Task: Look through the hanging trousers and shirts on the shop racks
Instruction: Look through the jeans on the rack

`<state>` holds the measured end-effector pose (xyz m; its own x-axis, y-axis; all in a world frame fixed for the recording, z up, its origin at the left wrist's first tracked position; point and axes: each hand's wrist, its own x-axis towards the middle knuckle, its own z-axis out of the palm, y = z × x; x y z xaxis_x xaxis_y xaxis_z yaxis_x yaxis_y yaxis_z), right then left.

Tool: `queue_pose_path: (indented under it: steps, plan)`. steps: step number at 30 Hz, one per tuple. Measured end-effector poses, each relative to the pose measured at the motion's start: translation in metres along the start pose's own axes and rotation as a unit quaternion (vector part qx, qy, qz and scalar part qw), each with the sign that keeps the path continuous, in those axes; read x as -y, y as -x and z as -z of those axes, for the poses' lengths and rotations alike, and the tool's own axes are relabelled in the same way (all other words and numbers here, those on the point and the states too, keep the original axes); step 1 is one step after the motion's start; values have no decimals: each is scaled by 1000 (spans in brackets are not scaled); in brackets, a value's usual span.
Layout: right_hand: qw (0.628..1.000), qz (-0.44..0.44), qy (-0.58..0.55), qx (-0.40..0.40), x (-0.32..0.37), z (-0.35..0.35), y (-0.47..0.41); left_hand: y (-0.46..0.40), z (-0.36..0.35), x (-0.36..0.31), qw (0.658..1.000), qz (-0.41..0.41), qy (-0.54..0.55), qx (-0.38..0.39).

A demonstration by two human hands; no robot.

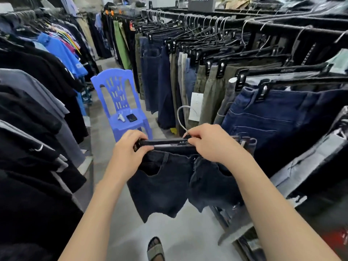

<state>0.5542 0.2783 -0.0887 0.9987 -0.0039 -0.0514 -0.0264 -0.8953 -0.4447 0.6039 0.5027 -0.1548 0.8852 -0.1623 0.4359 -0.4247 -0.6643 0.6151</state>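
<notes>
I hold a pair of dark denim shorts (165, 183) off the rack, out over the aisle, on a black clip hanger (165, 143). My left hand (130, 147) grips the hanger's left end and my right hand (211, 142) grips its right end near the metal hook (180, 117). Trousers and shorts (263, 113) in navy, olive and grey hang on the right rack's black rail (244, 21). Black, grey and blue shirts (37, 95) fill the left rack.
A blue plastic chair (120, 102) stands in the aisle ahead, with a black phone (131, 117) and a small white object (121, 117) on its seat. More hanging clothes (116, 40) close the aisle's far end. My sandalled foot (155, 249) shows on the grey floor (169, 230).
</notes>
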Motion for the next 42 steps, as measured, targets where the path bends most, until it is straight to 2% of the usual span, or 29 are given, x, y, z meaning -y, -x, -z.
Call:
queue_pose_path:
  steps: [4,9,12,16,20,24,30,38,42]
  plan:
    - [989,-40,87,-108,-27,7,9,-1,-12,-37,999,-11,29,30]
    - [974,-123,32,-188,-52,20,24,-8,-26,-85,996,-19,87,28]
    - [958,-165,19,-234,-58,37,32,-19,-35,-107,993,-56,99,18]
    - [955,-183,-4,-233,-62,62,39,-39,-45,-130,987,-121,108,13]
    - [933,-253,-67,-247,-61,86,43,-67,-62,-153,973,-183,136,27]
    - [916,-292,-114,-252,-66,119,41,-91,-80,-180,960,-228,163,0]
    - [835,-329,-310,-314,-85,151,26,-112,-100,-221,941,-256,220,2]
    - [804,-348,-301,-376,-106,174,20,-124,-127,-267,926,-293,237,3]
    - [812,-367,-274,-362,-117,178,21,-124,-145,-277,928,-293,230,13]
